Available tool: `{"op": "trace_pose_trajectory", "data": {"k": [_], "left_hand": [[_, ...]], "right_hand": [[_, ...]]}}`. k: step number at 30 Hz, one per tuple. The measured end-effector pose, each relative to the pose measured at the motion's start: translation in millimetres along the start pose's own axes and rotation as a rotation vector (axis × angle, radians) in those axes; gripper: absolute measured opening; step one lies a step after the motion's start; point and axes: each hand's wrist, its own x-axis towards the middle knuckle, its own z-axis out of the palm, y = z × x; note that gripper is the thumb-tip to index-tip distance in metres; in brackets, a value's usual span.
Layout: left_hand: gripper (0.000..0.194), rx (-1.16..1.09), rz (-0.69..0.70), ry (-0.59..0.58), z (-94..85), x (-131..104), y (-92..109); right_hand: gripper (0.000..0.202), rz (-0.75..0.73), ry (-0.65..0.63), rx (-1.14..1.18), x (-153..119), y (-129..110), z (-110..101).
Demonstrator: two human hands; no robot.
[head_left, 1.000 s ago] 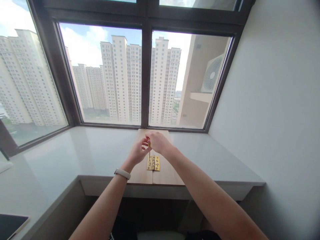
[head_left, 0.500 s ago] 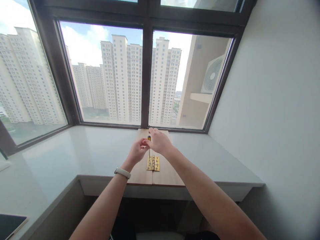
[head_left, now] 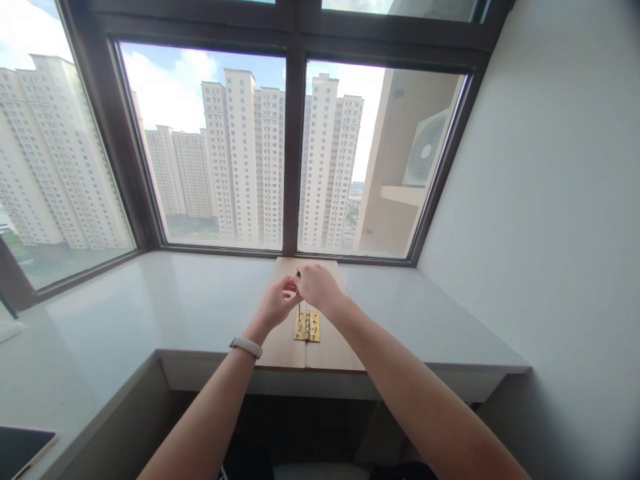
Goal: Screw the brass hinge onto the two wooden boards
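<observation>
Both hands meet around the handle of an upright screwdriver (head_left: 299, 308), whose thin shaft points down to the left leaf of a gold hinge (head_left: 307, 327). My right hand (head_left: 317, 285) is closed on the upper handle, hiding most of it. Just to the left, my left hand (head_left: 280, 300) pinches lower on the screwdriver. Several screws dot the hinge, which lies across the seam between two light wooden boards (head_left: 280, 350). Whether the tip sits in a screw head is too small to tell.
The boards lie on a white windowsill counter (head_left: 210, 307) whose front edge drops off toward me. Dark window frames (head_left: 293, 167) stand behind, and a white wall (head_left: 540, 200) rises on the right. A dark flat device (head_left: 23, 450) lies at the lower left.
My right hand's fingers have come down and wrapped over the screwdriver handle, which showed more before. The left hand and the hinge have stayed nearly in place.
</observation>
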Motion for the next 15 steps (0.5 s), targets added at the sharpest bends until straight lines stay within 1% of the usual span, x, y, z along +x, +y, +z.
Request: {"op": "trace_pose_trajectory", "data": {"k": [2,4,6,8,10,12,14,15], "left_hand": [[0.029,-0.089,-0.008,-0.064,-1.2,-0.4,-1.7],[0.032,-0.182,-0.017,-0.104,-1.2,-0.1,-4.2],[0.033,-0.248,-0.023,-0.121,-0.5,0.7,-7.1],[0.032,-0.263,-0.021,-0.131,0.3,1.6,-9.7],[0.029,-0.233,-0.015,-0.122,0.6,1.9,-11.1],[0.026,-0.185,-0.013,-0.088,0.3,1.3,-11.2],[0.020,-0.128,-0.014,-0.041,0.3,0.0,-9.9],[0.017,-0.096,-0.013,-0.020,0.6,-0.7,-8.8]], "right_hand": [[0.021,-0.045,-0.023,0.019,0.7,4.1,-0.9],[0.015,-0.090,-0.038,0.036,0.9,7.9,-2.2],[0.012,-0.140,-0.043,0.059,1.0,11.2,-3.3],[0.014,-0.188,-0.050,0.087,1.0,13.5,-3.7],[0.018,-0.220,-0.069,0.117,0.9,14.8,-3.3],[0.018,-0.223,-0.085,0.152,0.2,14.6,-2.4],[0.019,-0.185,-0.072,0.175,-1.3,12.6,-1.5],[0.023,-0.149,-0.053,0.172,-2.3,11.0,-1.2]]}}
